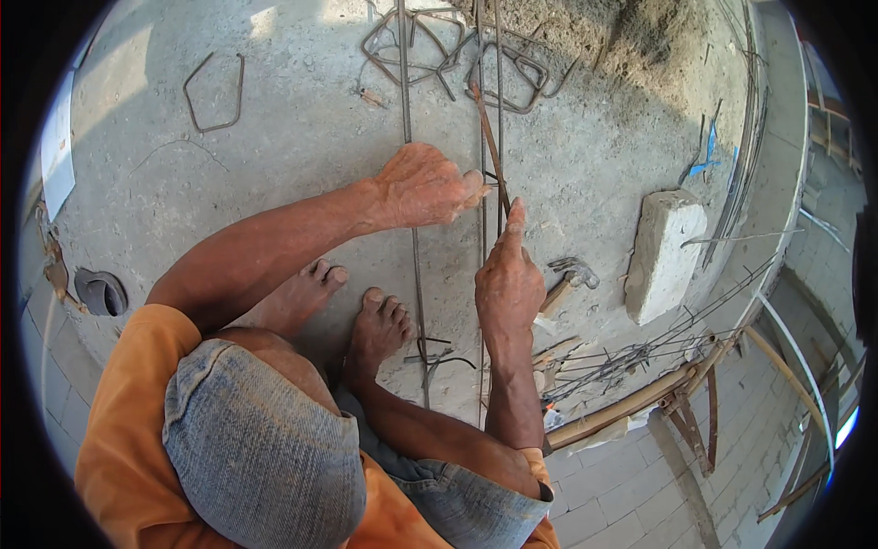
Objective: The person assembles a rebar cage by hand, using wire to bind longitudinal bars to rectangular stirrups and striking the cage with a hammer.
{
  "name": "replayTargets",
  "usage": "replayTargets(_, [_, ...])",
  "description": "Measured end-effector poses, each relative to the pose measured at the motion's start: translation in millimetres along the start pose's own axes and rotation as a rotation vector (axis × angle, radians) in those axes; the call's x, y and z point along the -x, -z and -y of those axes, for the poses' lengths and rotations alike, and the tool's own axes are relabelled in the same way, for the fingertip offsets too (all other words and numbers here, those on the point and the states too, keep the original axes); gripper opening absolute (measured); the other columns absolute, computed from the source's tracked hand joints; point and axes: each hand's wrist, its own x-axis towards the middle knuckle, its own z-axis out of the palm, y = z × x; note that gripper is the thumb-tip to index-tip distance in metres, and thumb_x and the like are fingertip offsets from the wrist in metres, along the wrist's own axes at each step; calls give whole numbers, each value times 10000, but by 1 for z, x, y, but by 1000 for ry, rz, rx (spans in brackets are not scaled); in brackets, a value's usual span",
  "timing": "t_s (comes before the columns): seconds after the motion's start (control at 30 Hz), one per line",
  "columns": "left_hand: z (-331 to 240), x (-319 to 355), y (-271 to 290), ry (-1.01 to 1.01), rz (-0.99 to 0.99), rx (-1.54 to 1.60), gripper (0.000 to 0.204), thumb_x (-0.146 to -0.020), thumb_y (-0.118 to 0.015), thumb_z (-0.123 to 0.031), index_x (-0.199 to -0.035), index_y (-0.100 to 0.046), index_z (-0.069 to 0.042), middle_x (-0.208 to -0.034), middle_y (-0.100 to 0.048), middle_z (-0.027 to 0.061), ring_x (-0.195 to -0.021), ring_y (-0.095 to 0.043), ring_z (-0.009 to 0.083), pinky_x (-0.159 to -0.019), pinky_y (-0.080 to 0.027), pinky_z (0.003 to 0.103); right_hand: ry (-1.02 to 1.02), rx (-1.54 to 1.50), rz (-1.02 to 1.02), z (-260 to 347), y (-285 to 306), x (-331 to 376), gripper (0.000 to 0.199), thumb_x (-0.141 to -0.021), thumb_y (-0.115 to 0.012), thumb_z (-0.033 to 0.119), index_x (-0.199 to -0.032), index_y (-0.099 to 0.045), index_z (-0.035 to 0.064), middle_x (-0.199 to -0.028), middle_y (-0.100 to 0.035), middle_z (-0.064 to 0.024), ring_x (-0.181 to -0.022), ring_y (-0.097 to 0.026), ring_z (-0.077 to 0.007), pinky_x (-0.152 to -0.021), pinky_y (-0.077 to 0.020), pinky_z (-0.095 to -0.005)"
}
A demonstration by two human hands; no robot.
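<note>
My left hand (pixel 430 188) is closed, its thumb and forefinger pinched beside a long thin steel bar (pixel 483 274). What those fingers grip is too small to make out. Over the same bars, my right hand (pixel 508 284) is wrapped round a slim rusty rod (pixel 489 133), the forefinger stretched along it. The rod's lower end is hidden in the hand; its far end points up and slightly left. Another long bar (pixel 416 302) runs under my left wrist, with a short bent wire piece (pixel 437 352) on it near my foot.
Bent steel stirrups (pixel 416 46) lie around the bars at the far side, and a single one (pixel 213 96) at far left. A claw hammer (pixel 569 279) and a concrete block (pixel 666 256) are to the right. Loose rods (pixel 640 357) and a bamboo pole (pixel 622 412) border the slab's edge.
</note>
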Motion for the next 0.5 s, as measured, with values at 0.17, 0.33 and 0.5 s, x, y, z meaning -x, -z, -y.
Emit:
replayTargets(0.17, [-3,-8,3,-34,36,-45,353,-885,-638,-293,-620,-531,-86,-371,-419,76,-316,-447,255,-321,-339,368,-47,29,69,4,11,20,667,-837,-575,41,-1457,-328,57,-657,-605,-162,-490,-614,-289,-407,-472,-398])
replayTargets(0.33, [0,-6,2,-37,-2,-48,343,-879,-647,-286,-619,-526,-99,-369,-420,71,-314,-448,248,-320,-340,363,28,51,18,9,10,-15,683,-814,-594,51,-1448,-341,44,-660,-605,-167,-498,-619,-297,-425,-485,-392])
replayTargets(0.5, [-2,-1,5,-45,50,-17,331,-876,-651,-280,-626,-524,-106,-369,-425,63,-316,-457,236,-325,-350,356,-23,-18,29,5,9,15,701,-810,-592,45,-1458,-324,54,-666,-604,-168,-507,-618,-307,-439,-488,-405])
